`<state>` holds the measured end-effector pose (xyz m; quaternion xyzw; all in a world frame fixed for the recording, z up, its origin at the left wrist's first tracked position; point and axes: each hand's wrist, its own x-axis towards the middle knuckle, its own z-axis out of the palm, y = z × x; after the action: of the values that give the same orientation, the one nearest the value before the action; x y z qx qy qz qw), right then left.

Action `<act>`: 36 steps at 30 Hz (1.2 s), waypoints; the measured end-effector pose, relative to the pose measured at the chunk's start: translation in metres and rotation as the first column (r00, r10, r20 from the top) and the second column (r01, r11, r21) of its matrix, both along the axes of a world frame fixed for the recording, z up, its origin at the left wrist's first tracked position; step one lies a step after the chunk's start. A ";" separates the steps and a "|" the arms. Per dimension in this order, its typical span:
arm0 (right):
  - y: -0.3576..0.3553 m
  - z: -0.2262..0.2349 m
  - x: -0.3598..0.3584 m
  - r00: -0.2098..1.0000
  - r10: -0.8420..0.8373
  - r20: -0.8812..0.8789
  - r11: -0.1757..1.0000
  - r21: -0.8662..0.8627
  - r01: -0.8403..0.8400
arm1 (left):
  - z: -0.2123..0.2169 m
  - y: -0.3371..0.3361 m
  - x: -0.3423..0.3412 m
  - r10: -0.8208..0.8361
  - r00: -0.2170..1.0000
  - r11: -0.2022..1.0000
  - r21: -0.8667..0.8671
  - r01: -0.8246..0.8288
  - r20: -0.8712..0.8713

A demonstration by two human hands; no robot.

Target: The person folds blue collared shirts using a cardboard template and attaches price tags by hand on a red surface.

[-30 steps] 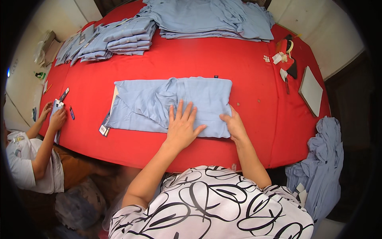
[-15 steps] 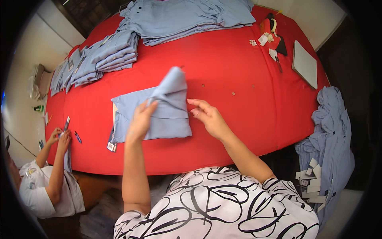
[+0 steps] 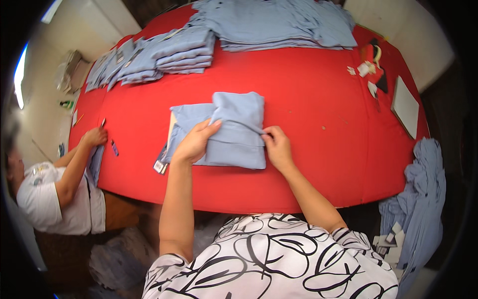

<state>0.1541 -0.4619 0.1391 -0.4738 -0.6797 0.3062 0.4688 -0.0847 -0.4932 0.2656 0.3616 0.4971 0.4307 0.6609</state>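
On the red cloth-covered table (image 3: 308, 124), a pale blue folded fabric garment (image 3: 226, 129) is lying doubled over.
The left hand (image 3: 195, 142) and right hand (image 3: 277, 147), flat earlier, are now pinching its folded edge.

Our folded shirt (image 3: 229, 132) lies mid-bench (image 3: 318, 109); shirt stacks (image 3: 199, 40) behind it, a notebook (image 3: 404, 105) at right.

One folded light-blue garment (image 3: 226, 132) under two hands: left hand (image 3: 195, 142) and right hand (image 3: 278, 148). Two stacks of folded blue garments at the far edge: a large stack (image 3: 279, 22) and a smaller, fanned stack (image 3: 149, 57). One heap of loose blue garments (image 3: 420, 199) at the right. One white board (image 3: 406, 106). One red table (image 3: 318, 99). One co-worker's hand (image 3: 94, 136).
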 end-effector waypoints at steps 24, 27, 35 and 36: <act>0.073 0.051 -0.083 0.962 0.273 0.010 0.885 -0.394 -0.248 | -0.089 -0.005 -0.160 0.322 0.399 0.901 0.148 -0.409 -0.858; 0.079 0.057 -0.076 0.979 0.173 0.106 0.909 -0.400 -0.118 | -0.091 -0.005 -0.153 0.324 0.236 0.903 0.224 -0.367 -0.916; 0.039 0.077 -0.028 0.901 0.305 0.309 0.922 -0.333 -0.198 | -0.092 -0.030 -0.100 0.404 0.501 0.888 0.198 -0.414 -0.766; 0.048 0.081 -0.005 0.919 0.264 0.294 0.918 -0.370 -0.145 | -0.089 -0.034 -0.068 0.436 0.607 0.884 0.188 -0.428 -0.664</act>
<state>0.1490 -0.4139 0.2205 -0.5184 -0.7330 0.3811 0.2208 -0.1524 -0.5274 0.1767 0.3679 0.7762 0.4135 0.3020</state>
